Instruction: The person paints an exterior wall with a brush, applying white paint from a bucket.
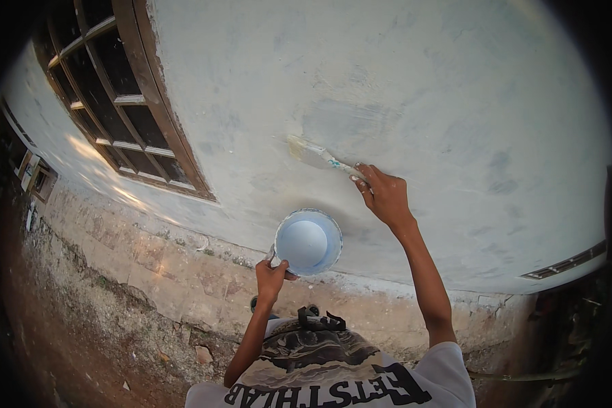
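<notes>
My right hand (385,194) is closed round the handle of a paintbrush (326,158). The brush has a pale, paint-smeared handle, and its yellowish bristles lie at the wall (442,122), pointing up and left. A bluish-grey damp-looking patch shows on the wall just above the brush. In my left hand (272,277) is a small round bucket (335,248), gripped at its near left side, the thumb by the rim. White paint (304,243) covers part of its bottom, and paint marks the rim. The bucket is held below the brush, in front of the wall.
A brown wooden window frame (177,129) with several dark panes stands at the upper left. Along the wall's foot runs a worn paved ledge (183,272), with rough ground beyond its near edge. A low vent-like opening (564,261) is at the right.
</notes>
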### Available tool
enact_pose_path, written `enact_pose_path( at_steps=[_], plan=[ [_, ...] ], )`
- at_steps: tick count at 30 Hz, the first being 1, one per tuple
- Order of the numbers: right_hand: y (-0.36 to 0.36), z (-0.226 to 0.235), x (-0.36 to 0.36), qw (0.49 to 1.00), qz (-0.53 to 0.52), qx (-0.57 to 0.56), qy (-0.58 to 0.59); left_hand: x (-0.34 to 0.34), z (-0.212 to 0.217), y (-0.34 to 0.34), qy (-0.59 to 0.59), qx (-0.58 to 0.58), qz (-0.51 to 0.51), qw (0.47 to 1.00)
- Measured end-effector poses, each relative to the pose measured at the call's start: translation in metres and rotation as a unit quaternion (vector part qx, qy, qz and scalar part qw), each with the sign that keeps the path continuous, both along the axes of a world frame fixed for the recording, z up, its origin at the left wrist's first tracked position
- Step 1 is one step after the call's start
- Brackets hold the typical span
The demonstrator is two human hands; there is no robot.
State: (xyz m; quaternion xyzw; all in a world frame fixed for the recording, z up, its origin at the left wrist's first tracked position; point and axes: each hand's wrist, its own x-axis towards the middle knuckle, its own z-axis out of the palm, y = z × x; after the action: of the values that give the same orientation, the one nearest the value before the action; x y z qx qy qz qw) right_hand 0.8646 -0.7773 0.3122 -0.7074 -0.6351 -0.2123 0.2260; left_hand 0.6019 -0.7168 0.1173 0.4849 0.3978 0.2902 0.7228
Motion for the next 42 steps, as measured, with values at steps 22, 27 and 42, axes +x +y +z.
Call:
enact_pose_path(
  at_steps=[22, 27, 42],
  plan=[
    [-0.047, 0.0, 0.02, 0.995, -0.041, 0.061, 0.074, -0.003, -0.004, -0.004, 0.005, -0.004, 0.02, 1.0],
    [-0.087, -0.009, 0.035, 0.986, -0.075, 0.089, 0.12, -0.002, -0.006, -0.004, -0.01, -0.004, 0.031, 0.999],
    [-0.088, 0.004, 0.044, 0.983, -0.093, 0.099, 0.123, 0.0, -0.001, -0.002, 0.007, -0.013, 0.02, 1.0]
  ],
)
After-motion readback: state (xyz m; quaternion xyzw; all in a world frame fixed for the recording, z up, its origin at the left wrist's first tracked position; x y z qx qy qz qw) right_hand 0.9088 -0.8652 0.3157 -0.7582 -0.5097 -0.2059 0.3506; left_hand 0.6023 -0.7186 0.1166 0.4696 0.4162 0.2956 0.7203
